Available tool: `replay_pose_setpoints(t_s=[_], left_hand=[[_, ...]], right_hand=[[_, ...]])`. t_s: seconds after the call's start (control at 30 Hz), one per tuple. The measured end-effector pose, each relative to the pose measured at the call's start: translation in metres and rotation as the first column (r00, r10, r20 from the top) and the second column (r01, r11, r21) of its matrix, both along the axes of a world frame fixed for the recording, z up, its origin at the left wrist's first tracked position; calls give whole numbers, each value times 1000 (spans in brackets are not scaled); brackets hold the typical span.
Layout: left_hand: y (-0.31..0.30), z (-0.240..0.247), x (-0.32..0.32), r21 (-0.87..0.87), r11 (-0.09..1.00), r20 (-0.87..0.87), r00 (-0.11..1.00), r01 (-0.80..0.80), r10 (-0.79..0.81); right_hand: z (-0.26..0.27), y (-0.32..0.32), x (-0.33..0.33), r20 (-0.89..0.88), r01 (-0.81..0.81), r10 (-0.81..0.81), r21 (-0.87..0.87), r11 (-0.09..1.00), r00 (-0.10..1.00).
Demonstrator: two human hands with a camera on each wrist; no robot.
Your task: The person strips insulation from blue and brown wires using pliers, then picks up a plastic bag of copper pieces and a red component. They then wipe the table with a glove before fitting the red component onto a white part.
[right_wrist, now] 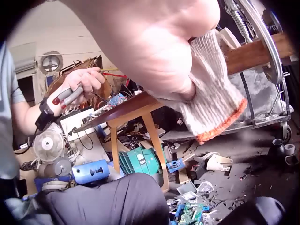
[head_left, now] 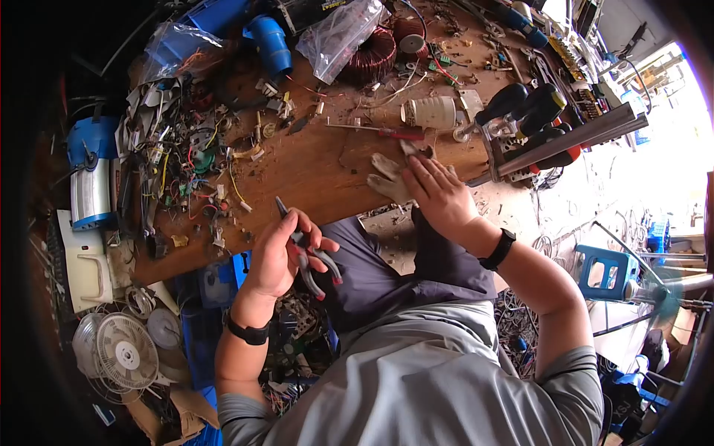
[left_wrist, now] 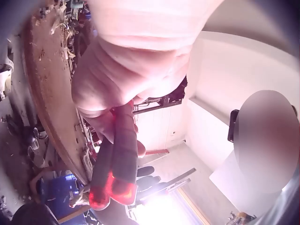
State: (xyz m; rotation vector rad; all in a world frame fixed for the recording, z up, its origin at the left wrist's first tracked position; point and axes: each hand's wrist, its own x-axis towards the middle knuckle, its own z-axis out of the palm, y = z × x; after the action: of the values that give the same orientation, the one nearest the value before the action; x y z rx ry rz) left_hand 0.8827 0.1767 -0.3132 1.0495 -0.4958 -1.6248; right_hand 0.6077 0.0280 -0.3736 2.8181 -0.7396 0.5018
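Observation:
My left hand [head_left: 277, 256] grips needle-nose pliers [head_left: 332, 266] with grey handles and red ends, held over the near edge of the wooden table [head_left: 297, 182]. Their dark tip points up toward the tabletop. Farther right, my right hand [head_left: 440, 195] holds a whitish knit work glove [head_left: 388, 178] at the table edge, fingers stretched over it and thumb hidden in the head view. Below that hand in the right wrist view hangs the ribbed cuff [right_wrist: 213, 89], with its orange hem. A thin screwdriver with a red handle [head_left: 400, 134] lies just beyond the glove.
Tangled wires and scrap parts [head_left: 197, 163] cover the table's left side. A white ribbed cylinder [head_left: 431, 113] lies beyond the screwdriver, beside a rack of black-handled tools [head_left: 520, 108]. Copper coils [head_left: 370, 58] sit at the back. A fan [head_left: 128, 355] stands on the lower left.

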Motion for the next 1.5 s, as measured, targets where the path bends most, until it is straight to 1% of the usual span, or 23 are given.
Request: replay_pose_setpoints(t_s=[0.13,0.27,0.33,0.43,0.47,0.5,0.53,0.6,0.67,0.73,0.8,0.93,0.97,1.0,1.07,1.13,1.23,1.3,1.37,1.4,1.43,1.47,1.5], left_hand=[[-5,-1,-2,15,1000,5,1000,28,-28],[-2,-6,-2,6,999,-18,999,47,-47],[0,-7,0,9,999,-23,999,41,-41],[6,-9,6,-22,999,-58,997,42,-43],[8,-10,6,-24,999,-67,997,35,-37],[7,-11,6,-31,999,-83,996,39,-41],[6,-12,7,-35,998,-97,994,45,-48],[0,-11,3,-34,998,-80,996,47,-50],[-7,-9,-1,-44,998,-51,997,54,-56],[-13,-8,-6,-49,998,-71,996,49,-53],[-16,-5,-11,-32,999,-74,997,20,-22],[-18,-10,-14,1,999,-103,994,-45,45],[-18,-11,-14,15,998,-121,991,-60,61],[-17,-12,-14,29,997,-139,988,-70,73],[-12,-11,-10,28,997,-134,988,-72,75],[-8,-12,-5,30,995,-132,986,-93,97],[-5,-14,-1,54,988,-115,981,-148,153],[-5,-16,0,58,983,-123,976,-171,177],[-4,-16,2,63,983,-120,976,-175,181],[-3,-16,3,63,982,-114,977,-176,183],[-1,-17,5,64,982,-117,976,-177,183],[-1,-19,7,53,984,-127,976,-172,177],[1,-21,8,45,984,-136,975,-171,176]], right_hand=[[-2,4,-23,16,31,-29,-75,997,999],[-6,16,-79,-24,43,-43,2,999,999],[-7,43,-122,-156,177,-163,82,981,974],[-28,85,-225,-854,668,-256,135,732,454],[-21,80,-235,-986,866,-136,17,500,98],[-60,91,-297,-942,840,-296,-31,541,156],[-34,92,-276,-917,904,-368,-23,427,151],[-27,93,-267,-644,761,-527,138,634,555],[26,82,-183,-282,677,-617,373,635,734],[43,69,-132,62,422,-449,250,872,891],[70,56,-76,170,276,-310,197,941,936],[60,15,-4,247,21,-46,103,994,968],[49,7,3,149,-18,4,90,996,989],[35,3,3,152,-24,10,94,995,988],[14,-4,-5,59,211,-226,197,958,972],[26,2,-18,-294,477,-417,173,862,860],[21,18,-44,-283,308,-291,18,951,914],[21,40,-62,-476,346,-145,368,863,867],[20,48,-80,-794,574,-147,283,769,590],[7,39,-123,-829,381,112,366,849,548],[-27,35,-174,-848,374,-16,217,902,530],[-15,24,-167,-986,662,11,118,740,164],[7,20,-154,-976,674,-73,87,734,205]])
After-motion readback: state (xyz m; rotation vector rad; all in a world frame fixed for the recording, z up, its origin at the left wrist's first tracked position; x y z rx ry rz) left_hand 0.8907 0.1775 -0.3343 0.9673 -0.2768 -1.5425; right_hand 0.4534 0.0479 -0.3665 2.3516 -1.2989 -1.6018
